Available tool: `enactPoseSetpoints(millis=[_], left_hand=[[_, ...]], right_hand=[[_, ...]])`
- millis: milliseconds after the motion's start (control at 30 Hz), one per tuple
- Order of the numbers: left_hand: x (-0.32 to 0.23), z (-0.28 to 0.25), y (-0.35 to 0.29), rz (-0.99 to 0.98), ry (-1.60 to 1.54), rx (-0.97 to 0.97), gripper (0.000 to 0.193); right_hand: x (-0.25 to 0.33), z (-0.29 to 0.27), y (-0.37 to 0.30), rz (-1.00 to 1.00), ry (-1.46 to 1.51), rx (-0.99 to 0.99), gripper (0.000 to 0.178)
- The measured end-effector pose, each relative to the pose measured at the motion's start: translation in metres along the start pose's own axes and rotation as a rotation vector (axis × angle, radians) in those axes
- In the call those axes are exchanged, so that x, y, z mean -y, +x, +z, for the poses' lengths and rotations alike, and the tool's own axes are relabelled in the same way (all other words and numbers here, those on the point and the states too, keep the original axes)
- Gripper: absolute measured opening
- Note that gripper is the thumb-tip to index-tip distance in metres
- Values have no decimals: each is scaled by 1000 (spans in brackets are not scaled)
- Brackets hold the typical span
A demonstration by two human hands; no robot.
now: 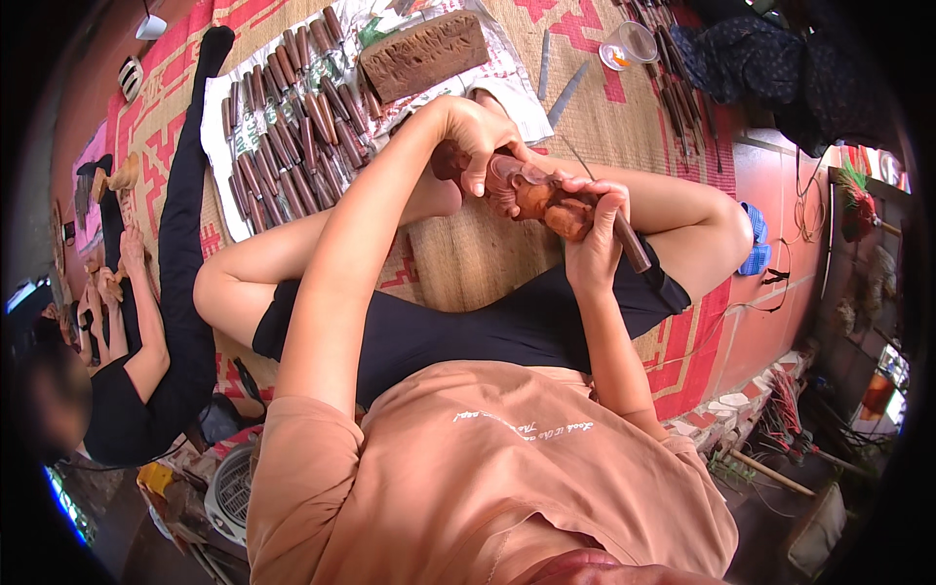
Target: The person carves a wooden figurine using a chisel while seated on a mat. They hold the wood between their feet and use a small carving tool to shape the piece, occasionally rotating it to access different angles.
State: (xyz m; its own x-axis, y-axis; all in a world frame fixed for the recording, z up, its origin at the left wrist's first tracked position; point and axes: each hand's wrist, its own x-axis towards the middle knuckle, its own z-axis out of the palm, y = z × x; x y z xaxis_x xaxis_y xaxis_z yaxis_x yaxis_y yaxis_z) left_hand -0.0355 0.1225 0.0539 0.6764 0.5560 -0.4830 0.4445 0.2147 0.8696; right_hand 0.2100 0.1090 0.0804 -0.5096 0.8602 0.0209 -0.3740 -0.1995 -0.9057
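Reddish wooden figure gripped between left hand and right hand.

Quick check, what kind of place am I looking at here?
Likely a floor-level woodcarving workshop: rows of brown-handled chisels on white paper, a carved brown wooden block, and a small reddish wooden figure gripped in the left hand, on a woven mat.

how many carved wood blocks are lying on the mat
1: a flat brown carved block lies on the white sheet at the top, right of the rows of chisels. Others may be hidden beyond the frame.
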Motion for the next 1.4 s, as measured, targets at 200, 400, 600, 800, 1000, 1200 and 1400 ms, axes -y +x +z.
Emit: enactPoseSetpoints(millis=[200, 400, 600, 800, 1000, 1200, 1400], left_hand=[[20, -1, 16, -59, -30, 54, 89], [54, 7, 27, -42, -178, 89, 86], [70, 8, 32, -23, -80, 85, 86], [111, 13, 57, -16, -393, 238, 85], [66, 12, 29, 33, -55, 112, 83], [64, 87, -37, -30, 195, -1106, 62], [-6, 188, -34, 45, -809, -1817, 20]], right_hand=[[-20, 1, -16, 26, -46, -90, 34], [-34, 3, -20, -8, -243, -73, 29], [-40, 6, -26, -17, -459, 2, 25], [-43, 5, -42, -20, -623, 94, 25], [-23, 14, -38, 124, -629, 56, 23], [-23, 5, -20, -138, -756, 160, 29], [-8, 21, -31, -38, -838, 293, 23]])
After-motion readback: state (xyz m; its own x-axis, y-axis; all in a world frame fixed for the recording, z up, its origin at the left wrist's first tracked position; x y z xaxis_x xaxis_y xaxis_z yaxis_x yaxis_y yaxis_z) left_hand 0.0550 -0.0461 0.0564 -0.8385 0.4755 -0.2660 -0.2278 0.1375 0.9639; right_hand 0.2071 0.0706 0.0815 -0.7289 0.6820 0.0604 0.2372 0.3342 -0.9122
